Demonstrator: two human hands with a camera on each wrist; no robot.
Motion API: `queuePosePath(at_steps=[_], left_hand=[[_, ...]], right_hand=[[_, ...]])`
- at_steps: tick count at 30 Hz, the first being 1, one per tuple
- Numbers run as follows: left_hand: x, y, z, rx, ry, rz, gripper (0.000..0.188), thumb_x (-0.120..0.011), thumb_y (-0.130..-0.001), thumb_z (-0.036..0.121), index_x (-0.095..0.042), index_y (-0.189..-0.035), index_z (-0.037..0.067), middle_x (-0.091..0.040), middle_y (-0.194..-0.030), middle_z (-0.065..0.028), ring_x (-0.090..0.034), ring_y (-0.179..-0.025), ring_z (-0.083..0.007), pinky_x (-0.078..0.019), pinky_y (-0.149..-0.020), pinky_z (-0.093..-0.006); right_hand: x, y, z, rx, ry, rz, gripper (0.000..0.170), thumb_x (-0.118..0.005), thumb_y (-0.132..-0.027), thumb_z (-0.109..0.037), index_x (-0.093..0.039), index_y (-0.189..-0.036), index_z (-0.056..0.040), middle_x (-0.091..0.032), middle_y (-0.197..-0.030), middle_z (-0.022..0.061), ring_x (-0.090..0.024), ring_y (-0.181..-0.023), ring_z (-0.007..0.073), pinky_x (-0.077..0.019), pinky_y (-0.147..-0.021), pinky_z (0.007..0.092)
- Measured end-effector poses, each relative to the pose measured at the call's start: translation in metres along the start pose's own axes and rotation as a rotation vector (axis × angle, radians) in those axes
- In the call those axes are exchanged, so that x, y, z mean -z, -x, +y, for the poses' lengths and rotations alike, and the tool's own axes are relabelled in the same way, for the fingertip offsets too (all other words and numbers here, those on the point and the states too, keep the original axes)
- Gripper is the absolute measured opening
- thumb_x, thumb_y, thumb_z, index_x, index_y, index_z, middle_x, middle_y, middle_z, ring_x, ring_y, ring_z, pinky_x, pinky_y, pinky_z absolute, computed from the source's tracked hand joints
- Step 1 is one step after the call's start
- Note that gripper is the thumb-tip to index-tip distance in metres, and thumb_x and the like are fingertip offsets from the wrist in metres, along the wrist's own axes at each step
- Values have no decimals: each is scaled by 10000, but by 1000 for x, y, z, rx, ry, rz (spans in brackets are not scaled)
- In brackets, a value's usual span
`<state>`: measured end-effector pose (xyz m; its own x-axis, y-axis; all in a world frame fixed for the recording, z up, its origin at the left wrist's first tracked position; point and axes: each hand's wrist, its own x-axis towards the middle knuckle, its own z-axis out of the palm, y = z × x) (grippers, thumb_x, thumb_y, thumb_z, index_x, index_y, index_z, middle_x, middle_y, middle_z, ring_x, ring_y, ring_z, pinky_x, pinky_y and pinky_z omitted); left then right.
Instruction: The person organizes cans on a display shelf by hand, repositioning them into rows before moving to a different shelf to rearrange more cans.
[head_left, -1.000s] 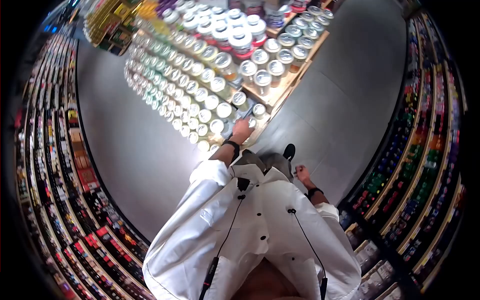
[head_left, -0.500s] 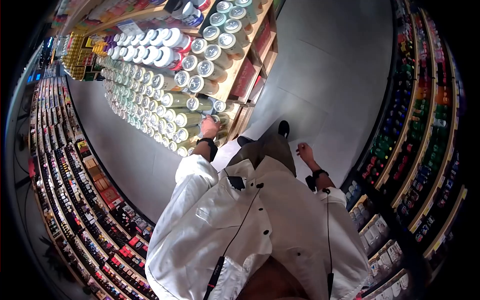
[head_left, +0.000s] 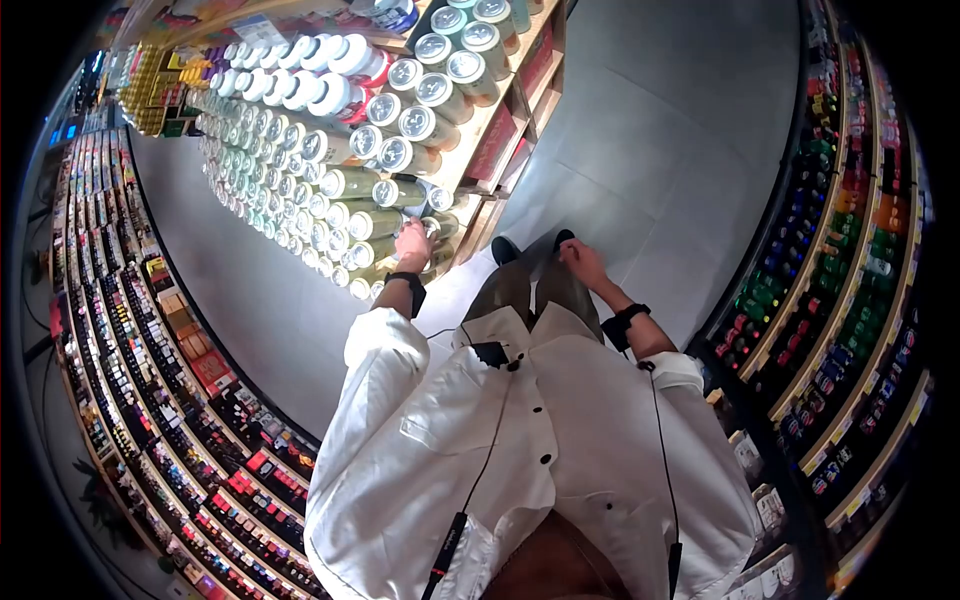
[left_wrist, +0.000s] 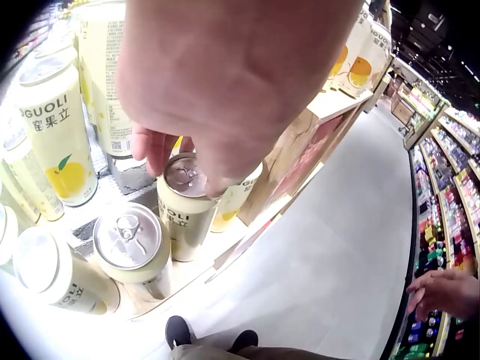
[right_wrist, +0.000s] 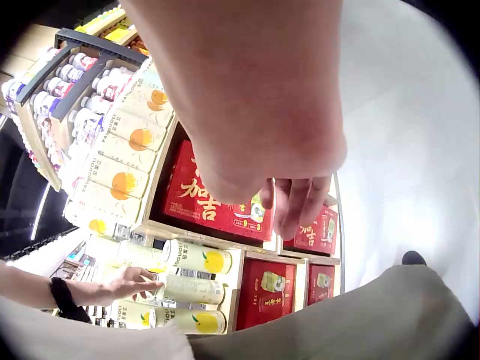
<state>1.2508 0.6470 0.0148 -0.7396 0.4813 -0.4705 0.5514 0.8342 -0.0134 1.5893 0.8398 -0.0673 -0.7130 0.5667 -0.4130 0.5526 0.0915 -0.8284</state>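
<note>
In the left wrist view, my left hand (left_wrist: 217,97) reaches down over a pale yellow drink can (left_wrist: 184,221) and grips it around its top rim, thumb on one side and fingers on the other. This can stands upright at the corner of a stepped display, among more yellow cans (left_wrist: 64,142) with lemon pictures. In the head view the left hand (head_left: 412,245) is at the display's near end. My right hand (head_left: 583,262) hangs in front of my legs with loosely curled fingers, holding nothing. The right wrist view shows its fingers (right_wrist: 292,202) overlapping red boxes (right_wrist: 217,199) beyond.
Taller rows of cans (head_left: 435,90) and white-capped bottles (head_left: 330,92) stand higher on the wooden display (head_left: 490,140). Red boxes fill its side compartments. Grey floor (head_left: 660,170) runs alongside, with long stocked shelves (head_left: 850,260) to the right and more shelves (head_left: 150,350) to the left.
My right hand has swung inward, from beside my right leg to in front of my legs. The head view has shifted over the display. My left hand stays at the cans on its near corner.
</note>
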Motion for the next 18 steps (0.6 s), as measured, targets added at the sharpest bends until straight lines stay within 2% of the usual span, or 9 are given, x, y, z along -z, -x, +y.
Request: queuePosePath(at_steps=[3, 5, 6, 8, 9, 11, 12, 16, 18], left_hand=[[3, -3, 4, 130, 84, -62, 689, -657, -787, 459, -445, -1201, -49, -626, -1069, -211, -606, -1024, -346, -481, -886, -413], [6, -9, 7, 260, 162, -137, 733, -663, -779, 455, -415, -1239, -59, -571, -1176, -229, -568, -1089, -350, -475, -901, -420], [-1, -12, 3, 254, 161, -135, 733, -663, -779, 455, -415, -1239, -59, -571, -1176, -229, -568, -1089, -350, -475, -901, -420], [-21, -14, -5, 3, -34, 129, 671, -679, -770, 385, -420, -1209, -52, -510, -1232, -229, -520, -1141, -353, -480, -898, -416], [-19, -15, -6, -4, -33, 132, 671, -679, -770, 385, -420, -1209, -52, -510, -1232, -229, -520, -1141, -353, -480, -898, -416], [-14, -16, -6, -212, -167, -1, 588, -695, -751, 298, -434, -1155, -41, -489, -1210, -213, -502, -1144, -350, -491, -880, -409], [-13, -13, -4, -262, -193, 52, 512, -687, -745, 226, -440, -1112, -32, -520, -1117, -199, -529, -1097, -342, -500, -858, -397], [16, -2, -1, -400, -243, -17, 532, -679, -763, 247, -438, -1135, -48, -538, -1114, -225, -566, -1053, -342, -505, -853, -387], [15, -7, -4, -350, -221, -47, 577, -684, -762, 282, -434, -1157, -57, -550, -1122, -231, -581, -1040, -339, -508, -851, -385]], right_hand=[[-15, 0, 3, 62, -57, -60, 257, -513, -943, -267, -578, -1060, -48, -679, -815, 78, -649, -712, 145, -494, -651, 283], [-15, -1, 2, 83, -158, -55, 252, -513, -944, -252, -581, -1047, -33, -674, -799, 72, -642, -701, 139, -496, -651, 285], [-13, -4, 2, 83, -158, -48, 252, -513, -944, -252, -581, -1047, -33, -674, -799, 72, -642, -701, 139, -496, -651, 285], [-8, -4, 4, -21, -185, -55, 246, -505, -949, -235, -583, -1047, -24, -667, -789, 68, -629, -684, 132, -498, -640, 285], [-6, -6, 12, -21, -184, -47, 246, -505, -949, -235, -583, -1047, -24, -667, -789, 68, -629, -684, 132, -498, -640, 285], [-7, -9, 31, -28, -124, 9, 248, -494, -956, -233, -587, -1043, -20, -658, -778, 63, -614, -669, 126, -502, -625, 282], [-2, -7, 28, -28, -122, 15, 248, -494, -956, -233, -587, -1043, -20, -658, -778, 63, -614, -669, 126, -502, -625, 282], [9, 7, 28, -142, -160, 34, 251, -488, -958, -222, -585, -1033, -3, -651, -772, 66, -612, -667, 126, -509, -611, 285], [9, 9, 37, -162, -180, 43, 249, -486, -958, -217, -586, -1028, 0, -648, -773, 66, -613, -671, 128, -511, -609, 285]])
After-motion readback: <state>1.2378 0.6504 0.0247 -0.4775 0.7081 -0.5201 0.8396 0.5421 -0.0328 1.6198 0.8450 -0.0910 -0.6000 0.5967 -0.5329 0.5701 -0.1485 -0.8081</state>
